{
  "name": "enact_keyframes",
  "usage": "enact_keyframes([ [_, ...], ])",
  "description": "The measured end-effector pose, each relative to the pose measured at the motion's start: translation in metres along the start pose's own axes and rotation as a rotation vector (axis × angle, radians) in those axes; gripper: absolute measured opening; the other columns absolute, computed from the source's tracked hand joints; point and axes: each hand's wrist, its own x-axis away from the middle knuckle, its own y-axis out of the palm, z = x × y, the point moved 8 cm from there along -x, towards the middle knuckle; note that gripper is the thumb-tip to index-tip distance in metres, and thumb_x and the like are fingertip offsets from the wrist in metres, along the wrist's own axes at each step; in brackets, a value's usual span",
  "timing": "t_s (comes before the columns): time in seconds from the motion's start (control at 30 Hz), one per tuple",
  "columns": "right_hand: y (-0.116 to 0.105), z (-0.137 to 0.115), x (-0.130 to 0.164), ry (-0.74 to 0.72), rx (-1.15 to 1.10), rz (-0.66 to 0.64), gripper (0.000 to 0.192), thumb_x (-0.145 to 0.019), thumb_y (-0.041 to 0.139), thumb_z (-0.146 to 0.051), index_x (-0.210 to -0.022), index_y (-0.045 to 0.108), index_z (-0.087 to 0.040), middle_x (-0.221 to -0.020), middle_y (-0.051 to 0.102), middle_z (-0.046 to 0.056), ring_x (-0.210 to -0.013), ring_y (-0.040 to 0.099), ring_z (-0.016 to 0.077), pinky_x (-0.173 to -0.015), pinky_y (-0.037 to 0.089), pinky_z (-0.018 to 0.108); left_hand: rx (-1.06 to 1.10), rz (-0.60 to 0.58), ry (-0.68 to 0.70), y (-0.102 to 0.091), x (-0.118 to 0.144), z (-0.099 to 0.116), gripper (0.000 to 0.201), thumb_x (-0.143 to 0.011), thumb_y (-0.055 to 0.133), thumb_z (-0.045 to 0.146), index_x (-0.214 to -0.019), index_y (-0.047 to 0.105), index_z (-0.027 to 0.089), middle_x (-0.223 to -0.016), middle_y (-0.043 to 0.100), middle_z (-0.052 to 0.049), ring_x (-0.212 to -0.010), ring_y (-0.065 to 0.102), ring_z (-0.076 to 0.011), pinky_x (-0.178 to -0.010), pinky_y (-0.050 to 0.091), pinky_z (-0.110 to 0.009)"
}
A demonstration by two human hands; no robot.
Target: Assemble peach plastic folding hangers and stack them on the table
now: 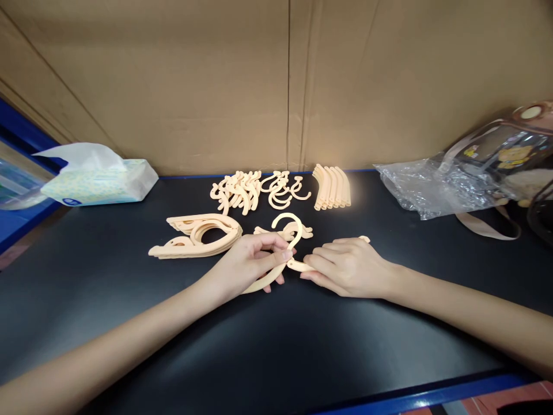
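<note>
At frame centre, the left hand (253, 259) and right hand (345, 266) pinch a peach hanger (288, 242) with closed fingers; it looks light, stiff, best gripped near the hook joint.

1. A tissue pack (101, 183) lies at the far left of the black table (276, 346)
2. A crumpled clear plastic bag (432, 187) sits far right, beside a transparent pouch (505, 150) with a strap
3. A cardboard wall (259, 80) stands behind

Peach plastic hanger (283, 253) mid-table, hook up, one arm under each hand, lying flat on black tabletop.
</note>
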Motion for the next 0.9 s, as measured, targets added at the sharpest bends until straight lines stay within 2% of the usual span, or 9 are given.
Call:
enact_keyframes([
  [0.17,0.001,0.001,-0.001,0.024,0.003,-0.011,0.040,-0.098,0.036,-0.033,-0.068,0.055,-0.016,-0.053,0.054,-0.002,-0.044,0.049,0.0092,-0.049,0.022,0.027,-0.151,-0.022,0.054,0.000,0.002,0.000,0.028,-0.087,0.052,0.042,-0.093,0.061,0.016,-0.069,0.066,-0.002,-0.050,0.060,-0.0110,-0.044,0.046,-0.018],
  [0.33,0.004,0.003,0.001,0.049,0.017,-0.037,0.040,-0.098,0.034,-0.033,-0.068,0.055,-0.016,-0.054,0.056,-0.002,-0.044,0.051,0.0099,-0.048,0.021,0.028,-0.256,-0.019,0.096,0.002,0.003,0.003,0.036,-0.090,0.044,0.041,-0.077,0.062,0.013,-0.065,0.063,-0.003,-0.045,0.054,-0.0080,-0.041,0.041,-0.016],
  [0.5,0.007,0.004,0.002,0.093,0.008,-0.105,0.038,-0.097,0.035,-0.034,-0.070,0.054,-0.017,-0.053,0.057,-0.002,-0.045,0.054,0.0110,-0.047,0.016,0.028,-0.246,-0.016,0.110,0.003,0.003,0.004,0.038,-0.090,0.044,0.041,-0.070,0.060,0.012,-0.061,0.059,-0.001,-0.044,0.050,-0.0062,-0.040,0.037,-0.014],
  [0.67,0.012,0.003,0.001,0.147,-0.020,-0.216,0.035,-0.098,0.034,-0.033,-0.074,0.054,-0.017,-0.059,0.061,-0.001,-0.048,0.058,0.0123,-0.046,0.012,0.029,-0.210,-0.001,0.100,0.002,0.003,0.002,0.034,-0.090,0.045,0.040,-0.077,0.062,0.013,-0.063,0.060,0.000,-0.045,0.051,-0.0068,-0.039,0.037,-0.015],
  [0.8,0.016,0.004,0.002,0.233,-0.019,-0.291,0.034,-0.098,0.034,-0.036,-0.076,0.054,-0.018,-0.057,0.062,-0.001,-0.047,0.059,0.0142,-0.044,0.009,0.028,-0.199,0.022,0.087,0.002,0.004,0.002,0.034,-0.089,0.046,0.040,-0.074,0.061,0.012,-0.064,0.060,-0.001,-0.046,0.051,-0.0073,-0.040,0.038,-0.016],
  [0.9,0.015,0.004,0.003,0.300,-0.001,-0.302,0.033,-0.097,0.035,-0.036,-0.076,0.054,-0.019,-0.055,0.061,-0.002,-0.043,0.057,0.0144,-0.043,0.007,0.028,-0.196,0.044,0.082,0.002,0.004,0.004,0.035,-0.088,0.045,0.040,-0.071,0.059,0.012,-0.063,0.060,-0.001,-0.045,0.051,-0.0072,-0.040,0.038,-0.015],
])
